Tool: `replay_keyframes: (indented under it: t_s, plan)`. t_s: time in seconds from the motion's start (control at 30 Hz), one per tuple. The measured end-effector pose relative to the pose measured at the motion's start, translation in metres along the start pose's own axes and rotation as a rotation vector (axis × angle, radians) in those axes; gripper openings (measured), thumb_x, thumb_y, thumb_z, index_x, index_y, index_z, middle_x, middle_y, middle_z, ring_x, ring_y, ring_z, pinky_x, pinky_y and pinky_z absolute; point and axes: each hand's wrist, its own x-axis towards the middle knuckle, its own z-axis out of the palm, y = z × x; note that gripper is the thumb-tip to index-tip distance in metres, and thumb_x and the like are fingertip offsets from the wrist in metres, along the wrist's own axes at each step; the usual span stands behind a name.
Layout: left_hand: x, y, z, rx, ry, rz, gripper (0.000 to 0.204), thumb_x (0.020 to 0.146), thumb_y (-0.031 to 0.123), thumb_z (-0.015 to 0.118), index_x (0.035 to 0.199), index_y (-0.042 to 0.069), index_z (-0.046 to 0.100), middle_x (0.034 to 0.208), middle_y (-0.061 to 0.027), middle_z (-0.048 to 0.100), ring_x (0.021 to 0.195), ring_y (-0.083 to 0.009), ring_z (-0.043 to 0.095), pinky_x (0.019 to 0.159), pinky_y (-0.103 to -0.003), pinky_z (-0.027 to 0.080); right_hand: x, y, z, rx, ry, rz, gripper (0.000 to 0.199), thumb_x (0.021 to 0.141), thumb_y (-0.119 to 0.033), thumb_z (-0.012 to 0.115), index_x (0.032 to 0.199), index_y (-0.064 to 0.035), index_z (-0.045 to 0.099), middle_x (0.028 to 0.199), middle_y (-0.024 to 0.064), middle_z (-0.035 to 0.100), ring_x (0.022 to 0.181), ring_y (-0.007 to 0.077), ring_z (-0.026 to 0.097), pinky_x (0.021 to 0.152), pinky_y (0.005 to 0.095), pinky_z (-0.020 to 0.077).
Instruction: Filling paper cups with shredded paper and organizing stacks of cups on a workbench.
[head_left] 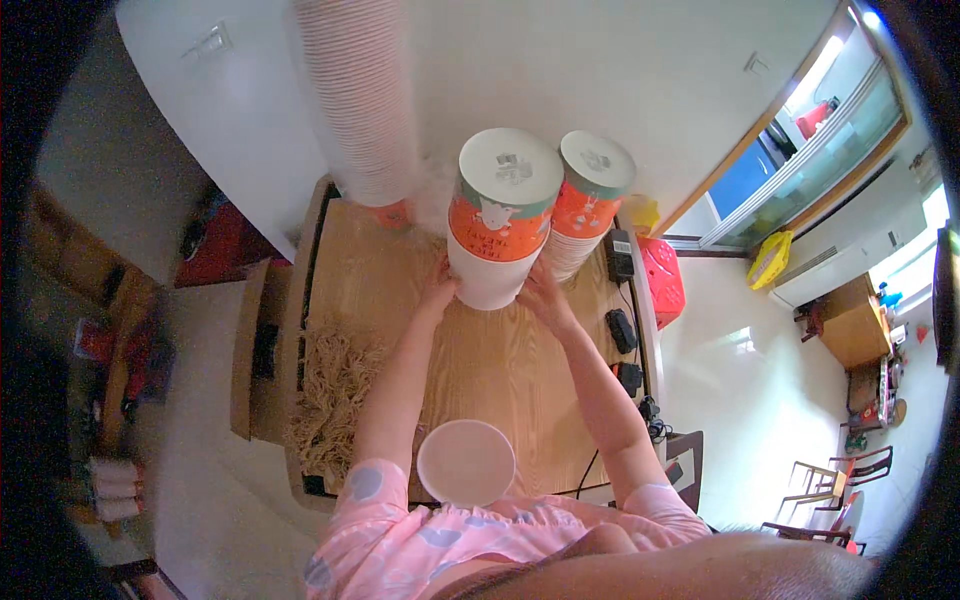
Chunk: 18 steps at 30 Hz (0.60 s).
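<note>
A large paper bucket (pixel 497 225), white with an orange and green printed band, stands upside down on the wooden table. My left hand (pixel 441 288) is against its lower left side. On its lower right side rests my right hand (pixel 541 293), so the bucket is gripped between both. Just behind and to the right is a second upside-down stack of matching buckets (pixel 597 185), with several rims showing underneath. Close to my body sits a white round paper tub (pixel 466 462), its inside facing up.
A tall ribbed white stack (pixel 360 100) in clear plastic rises at the back left. Crinkled paper shreds (pixel 335 400) lie along the table's left edge. Black power adapters (pixel 621 330) and cables line the right edge, beside a red plastic stool (pixel 661 280). A cardboard box (pixel 262 350) stands left.
</note>
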Motion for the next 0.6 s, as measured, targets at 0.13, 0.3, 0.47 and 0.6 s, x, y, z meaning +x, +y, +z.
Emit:
replay_keyframes:
  t_s: [0.13, 0.3, 0.47, 0.6]
  plan:
    - [0.005, -0.003, -0.002, 0.062, 0.033, 0.054, 0.072, 0.064, -0.006, 0.052, 0.131, 0.013, 0.033, 0.123, -0.0071, 0.046, 0.099, -0.0179, 0.05, 0.079, -0.029, 0.042, 0.002, -0.004, 0.003, 0.138, 0.025, 0.049, 0.093, 0.067, 0.009, 0.061, 0.139, -0.0181, 0.009, 0.142, 0.0049, 0.018, 0.125, 0.0241, 0.027, 0.098, 0.0396, 0.0305]
    - [0.025, -0.02, -0.01, 0.08, -0.001, 0.037, 0.077, 0.063, -0.008, 0.05, 0.133, 0.014, 0.028, 0.123, -0.0088, 0.045, 0.106, -0.0199, 0.047, 0.084, -0.031, 0.041, 0.003, 0.02, 0.001, -0.053, 0.047, -0.005, 0.084, 0.073, 0.004, 0.059, 0.138, -0.0205, 0.011, 0.137, 0.0071, 0.025, 0.119, 0.0231, 0.034, 0.091, 0.039, 0.0379]
    - [0.043, -0.063, -0.093, -0.08, 0.116, 0.308, 0.081, 0.058, -0.011, 0.044, 0.134, 0.012, 0.025, 0.126, -0.0084, 0.042, 0.109, -0.0209, 0.045, 0.087, -0.032, 0.04, 0.009, -0.01, 0.079, 0.007, -0.055, 0.094, 0.089, 0.072, 0.002, 0.062, 0.138, -0.0205, 0.008, 0.139, 0.0084, 0.02, 0.121, 0.0256, 0.032, 0.091, 0.0383, 0.0394]
    - [0.038, -0.045, -0.122, -0.055, 0.154, 0.216, 0.081, 0.058, -0.007, 0.05, 0.133, 0.009, 0.025, 0.127, -0.0096, 0.041, 0.113, -0.0226, 0.042, 0.092, -0.034, 0.037, 0.02, -0.001, 0.11, 0.019, -0.04, 0.174, 0.088, 0.072, 0.001, 0.064, 0.138, -0.0189, 0.009, 0.137, 0.0093, 0.024, 0.118, 0.0261, 0.036, 0.091, 0.0362, 0.0399]
